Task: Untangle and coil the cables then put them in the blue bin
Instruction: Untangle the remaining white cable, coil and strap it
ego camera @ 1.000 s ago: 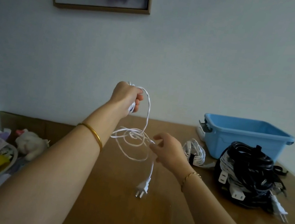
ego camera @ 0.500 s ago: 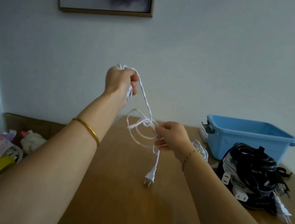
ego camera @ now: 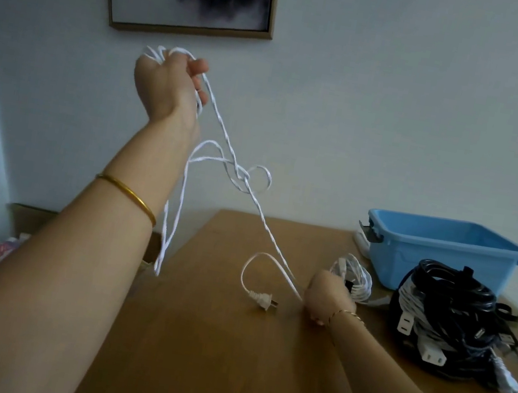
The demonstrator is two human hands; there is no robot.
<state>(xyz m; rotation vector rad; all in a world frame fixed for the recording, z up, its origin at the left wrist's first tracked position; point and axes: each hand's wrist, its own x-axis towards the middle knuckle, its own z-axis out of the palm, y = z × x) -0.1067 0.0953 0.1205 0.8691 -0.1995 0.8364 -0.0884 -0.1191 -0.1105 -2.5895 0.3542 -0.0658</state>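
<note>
- The left hand (ego camera: 170,85) is raised high in front of the wall, its fingers clenched round several gathered loops of the thin white power cable (ego camera: 221,124). Judgement: the height lets the slack hang free so crossings can be seen.
- The right hand (ego camera: 326,298) sits low, just above the brown wooden table (ego camera: 207,352), fingers closed on the same cable near its plug end. Judgement: the low grip draws the run between the hands into a straight diagonal.
- A loose knot (ego camera: 242,176) of small loops sits about midway along that diagonal, clear of both hands. It is not yet undone.
- The white two-pin plug (ego camera: 264,300) lies on the table just beside the right hand, at the end of a short free loop.
- One long loop hangs from the left hand beside the forearm.
- The open blue plastic bin (ego camera: 439,257) stands at the far right of the table, near the wall. Its contents cannot be seen.
- A small coiled white cable bundle (ego camera: 353,277) lies before the bin. A tangled pile of black and white cables (ego camera: 447,313) lies to its right.
- Judgement: untangling is in hand; coiling and binning of this cable remain.
</note>
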